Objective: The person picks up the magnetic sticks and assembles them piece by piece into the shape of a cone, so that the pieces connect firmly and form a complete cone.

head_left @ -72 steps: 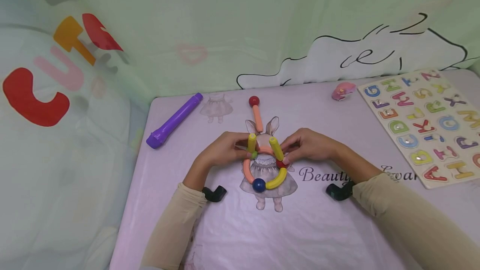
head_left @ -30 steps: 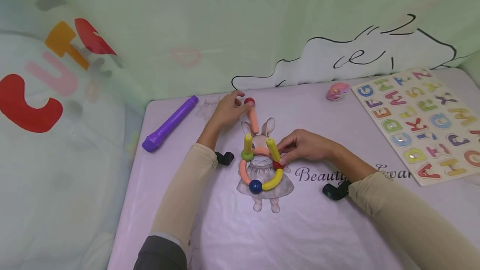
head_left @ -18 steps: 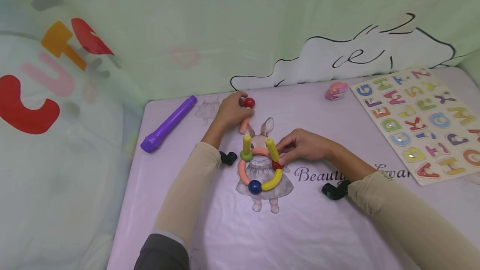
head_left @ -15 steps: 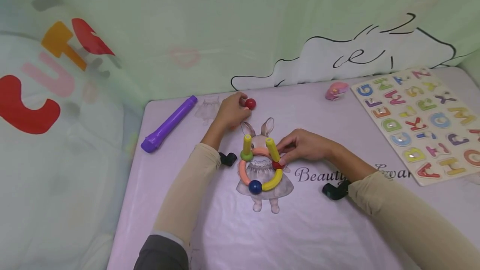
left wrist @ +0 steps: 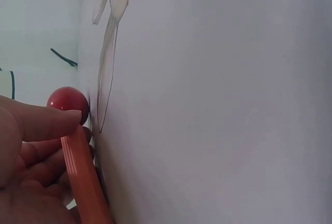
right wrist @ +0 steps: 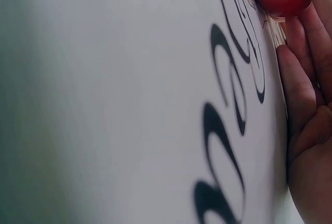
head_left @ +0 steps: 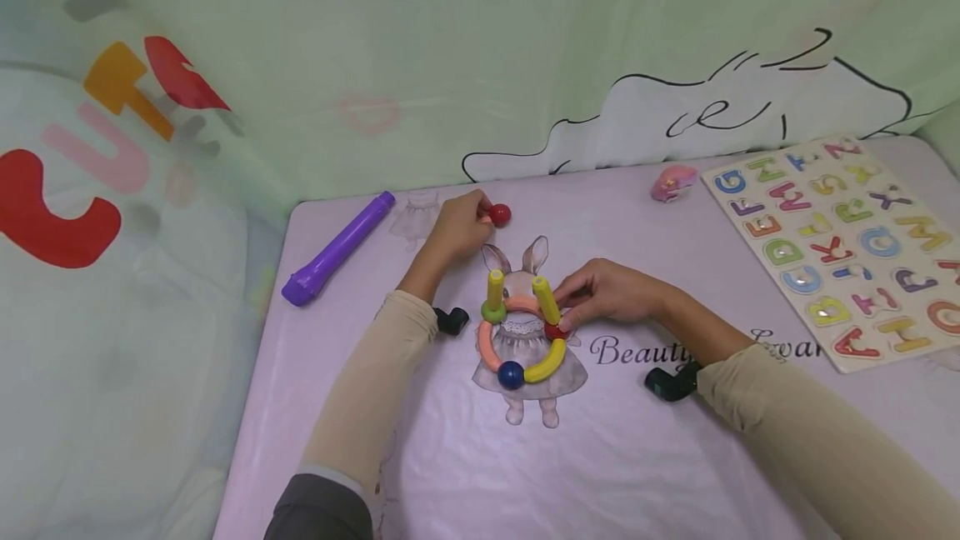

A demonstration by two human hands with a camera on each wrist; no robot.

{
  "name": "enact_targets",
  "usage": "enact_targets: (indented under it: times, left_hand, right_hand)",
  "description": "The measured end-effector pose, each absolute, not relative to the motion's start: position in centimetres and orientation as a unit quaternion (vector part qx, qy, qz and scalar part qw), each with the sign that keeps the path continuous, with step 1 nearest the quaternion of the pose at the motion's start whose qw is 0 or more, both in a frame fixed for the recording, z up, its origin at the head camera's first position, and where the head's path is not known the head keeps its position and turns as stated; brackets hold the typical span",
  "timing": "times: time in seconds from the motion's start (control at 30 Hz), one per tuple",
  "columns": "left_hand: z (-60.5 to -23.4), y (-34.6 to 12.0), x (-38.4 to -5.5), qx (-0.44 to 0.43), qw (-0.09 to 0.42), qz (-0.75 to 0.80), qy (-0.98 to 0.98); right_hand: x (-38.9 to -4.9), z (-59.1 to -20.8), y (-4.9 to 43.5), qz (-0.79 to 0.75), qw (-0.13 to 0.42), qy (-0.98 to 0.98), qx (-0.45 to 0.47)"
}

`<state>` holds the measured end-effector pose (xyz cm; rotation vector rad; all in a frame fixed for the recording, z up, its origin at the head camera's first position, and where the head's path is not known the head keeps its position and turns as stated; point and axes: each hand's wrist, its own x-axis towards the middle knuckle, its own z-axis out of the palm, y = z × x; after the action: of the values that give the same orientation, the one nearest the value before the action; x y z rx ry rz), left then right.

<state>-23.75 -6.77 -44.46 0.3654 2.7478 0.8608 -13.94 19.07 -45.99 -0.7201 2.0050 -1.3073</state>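
My left hand [head_left: 461, 227] pinches an orange magnetic stick [left wrist: 85, 182] with a red ball [head_left: 500, 215] on its end; the hand mostly hides the stick in the head view. In the left wrist view the thumb lies by the ball. Nearer me is a ring of curved orange [head_left: 487, 346] and yellow rods [head_left: 546, 361], joined by a blue ball [head_left: 511, 374], a green ball [head_left: 492, 312] and a second red ball [head_left: 553, 330]. Two yellow sticks [head_left: 495, 286] stand up from the green and red balls. My right hand [head_left: 618, 294] holds the ring's red ball between thumb and fingers.
A purple toy microphone [head_left: 337, 248] lies at the left of the table [head_left: 570, 473]. Toward the back right are a small pink toy [head_left: 672, 182] and a wooden alphabet puzzle board [head_left: 840, 248]. A printed curtain [head_left: 450, 65] hangs along the back edge.
My left hand has left the ring's green ball, reached to the far orange stick and gripped it. The stick has swung leftward, its ball now slightly nearer me. My right hand keeps its place.
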Motion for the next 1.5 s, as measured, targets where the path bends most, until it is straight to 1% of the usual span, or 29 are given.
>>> enact_targets:
  times: [0.33, 0.57, 0.67, 0.83, 1.0, 1.23, 1.33, 1.5]
  left_hand:
    - [-44.3, -7.2, -23.3, 0.144, 0.13, 0.289, 0.937]
    - [-44.6, -7.6, -23.3, 0.17, 0.113, 0.282, 0.937]
    - [-44.9, -7.9, -23.3, 0.165, 0.111, 0.295, 0.935]
    - [-44.7, -8.4, -22.7, 0.148, 0.096, 0.343, 0.922]
    - [-43.7, -9.1, -21.5, 0.132, 0.077, 0.388, 0.909]
    - [-42.3, -10.6, -19.3, 0.064, 0.056, 0.456, 0.886]
    - [-41.6, -11.6, -18.3, 0.065, 0.046, 0.472, 0.878]
    - [-40.3, -13.1, -16.0, 0.084, 0.051, 0.503, 0.859]
  right_hand:
    - [-13.8, -46.0, 19.1, -0.496, 0.316, 0.762, -0.27]
    - [-13.7, -45.9, 19.1, -0.495, 0.312, 0.766, -0.266]
    - [-13.7, -45.8, 19.2, -0.494, 0.313, 0.77, -0.256]
    - [-13.4, -45.7, 19.3, -0.497, 0.317, 0.773, -0.236]
    - [-13.0, -45.6, 19.4, -0.494, 0.309, 0.782, -0.222]
    - [-12.4, -45.7, 20.0, -0.478, 0.281, 0.802, -0.221]
    - [-12.3, -45.7, 20.3, -0.476, 0.277, 0.807, -0.214]
    - [-12.0, -45.7, 20.8, -0.471, 0.272, 0.814, -0.204]
